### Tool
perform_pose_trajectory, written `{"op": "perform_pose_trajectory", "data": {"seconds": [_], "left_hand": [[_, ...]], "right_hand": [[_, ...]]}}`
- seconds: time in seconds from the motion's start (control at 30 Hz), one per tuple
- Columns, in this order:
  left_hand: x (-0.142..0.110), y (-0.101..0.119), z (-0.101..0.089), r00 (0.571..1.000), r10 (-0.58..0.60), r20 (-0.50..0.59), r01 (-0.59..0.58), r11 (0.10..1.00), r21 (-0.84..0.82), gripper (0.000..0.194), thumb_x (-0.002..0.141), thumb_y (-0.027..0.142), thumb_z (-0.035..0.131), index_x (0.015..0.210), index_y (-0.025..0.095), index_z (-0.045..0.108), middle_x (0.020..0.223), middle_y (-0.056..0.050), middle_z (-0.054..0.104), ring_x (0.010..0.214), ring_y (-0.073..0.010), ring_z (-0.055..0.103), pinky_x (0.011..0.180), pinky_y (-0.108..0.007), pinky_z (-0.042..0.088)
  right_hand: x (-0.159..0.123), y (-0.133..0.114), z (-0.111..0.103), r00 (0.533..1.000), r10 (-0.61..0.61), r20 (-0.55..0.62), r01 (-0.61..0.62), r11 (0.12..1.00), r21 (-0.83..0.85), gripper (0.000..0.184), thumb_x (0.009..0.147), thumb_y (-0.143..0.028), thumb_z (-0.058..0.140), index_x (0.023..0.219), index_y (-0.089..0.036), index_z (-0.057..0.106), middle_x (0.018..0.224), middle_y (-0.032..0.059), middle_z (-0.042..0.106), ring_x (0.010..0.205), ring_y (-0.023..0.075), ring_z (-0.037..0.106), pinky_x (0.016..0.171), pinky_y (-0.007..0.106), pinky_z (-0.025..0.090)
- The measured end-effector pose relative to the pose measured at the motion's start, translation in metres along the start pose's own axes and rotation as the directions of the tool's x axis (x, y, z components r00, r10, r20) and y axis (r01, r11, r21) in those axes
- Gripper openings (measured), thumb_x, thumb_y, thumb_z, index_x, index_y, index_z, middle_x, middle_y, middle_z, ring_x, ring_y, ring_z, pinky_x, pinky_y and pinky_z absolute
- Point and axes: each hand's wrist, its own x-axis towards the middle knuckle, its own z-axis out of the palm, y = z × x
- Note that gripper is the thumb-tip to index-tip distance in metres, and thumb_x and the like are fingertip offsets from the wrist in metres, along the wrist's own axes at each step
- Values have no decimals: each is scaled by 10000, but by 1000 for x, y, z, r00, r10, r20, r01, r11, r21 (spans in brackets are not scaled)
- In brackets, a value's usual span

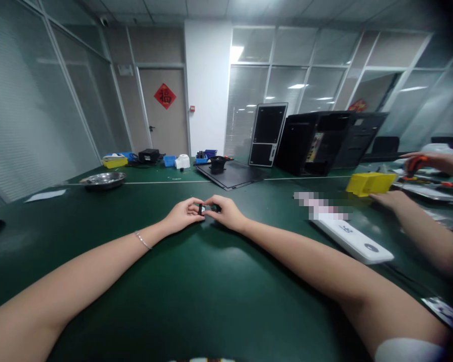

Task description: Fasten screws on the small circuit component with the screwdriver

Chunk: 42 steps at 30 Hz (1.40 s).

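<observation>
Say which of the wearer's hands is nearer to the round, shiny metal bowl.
Left. The left hand is right of the bowl and closer to the camera; the right hand is farther right, beyond the left one.

A small black part (200, 208), narrow and strip-like, stands roughly upright in the fingertips of the left hand (183, 215), above the green tabletop (211, 281). Right against it shows a tiny pale, greenish piece (203, 209), pinched by the right hand (226, 213); whether the two are joined I can't tell. A dark bit (215, 207) shows among the right fingers, its shape mostly hidden.
</observation>
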Motion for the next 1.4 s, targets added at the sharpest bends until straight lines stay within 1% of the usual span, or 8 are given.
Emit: {"op": "perform_pose_trajectory", "data": {"seconds": [0.13,0.27,0.37,0.47,0.67,0.87,1.23,1.4], "left_hand": [[1,-3,-1,998,-57,-2,56,987,-153,508,691,214,788,1131,137,546,857,-49,710,789,-184,700,796,-356,529],[1,-3,-3,997,-75,-32,62,957,-284,589,626,211,849,1130,131,556,910,-69,726,835,-184,703,851,-360,523],[1,-1,-4,993,-113,-26,97,933,-346,565,679,272,824,1154,116,560,907,-80,733,783,-165,701,830,-345,527],[0,2,-4,989,-142,-44,119,933,-339,497,719,266,789,1136,112,567,842,-57,730,709,-139,690,774,-304,528],[-1,6,-2,991,-112,-73,87,955,-284,370,756,174,703,1098,121,572,774,-22,707,688,-127,673,748,-285,519],[-2,6,-1,995,-83,-57,70,975,-211,327,757,156,672,1073,112,600,712,0,667,672,-116,645,718,-262,498],[-2,6,-1,988,-140,-59,125,971,-203,352,743,145,685,1088,123,618,801,-30,697,748,-137,678,781,-290,505],[-1,4,-3,993,-111,-39,101,976,-190,340,762,181,692,1091,131,623,807,-33,700,748,-143,674,793,-304,503]], "right_hand": [[-1,-1,1,1000,-1,14,1,1000,1,234,846,-284,665,1053,-178,685,951,60,712,798,162,632,730,262,471],[-2,-1,2,998,-16,62,18,1000,-19,326,869,-274,621,1184,-192,650,1040,83,720,849,183,661,768,292,497],[-2,0,3,997,-18,78,18,1000,-2,360,871,-271,605,1224,-207,634,1145,95,703,958,210,667,844,329,500],[-1,-1,3,995,-11,99,7,999,39,365,875,-286,599,1230,-209,629,1151,92,701,958,207,665,844,323,495],[0,-1,3,997,56,59,-57,998,17,384,892,-358,584,1239,-193,581,851,25,690,644,131,565,654,251,439],[0,3,4,996,84,39,-84,996,14,406,866,-363,610,1225,-181,551,846,15,657,634,124,528,647,247,408],[0,1,2,994,83,67,-83,997,-3,346,881,-356,595,1182,-187,590,828,11,664,624,121,524,641,240,405],[0,1,3,991,111,73,-109,994,-28,329,879,-363,594,1164,-199,607,851,21,681,639,127,541,644,241,412]]}}
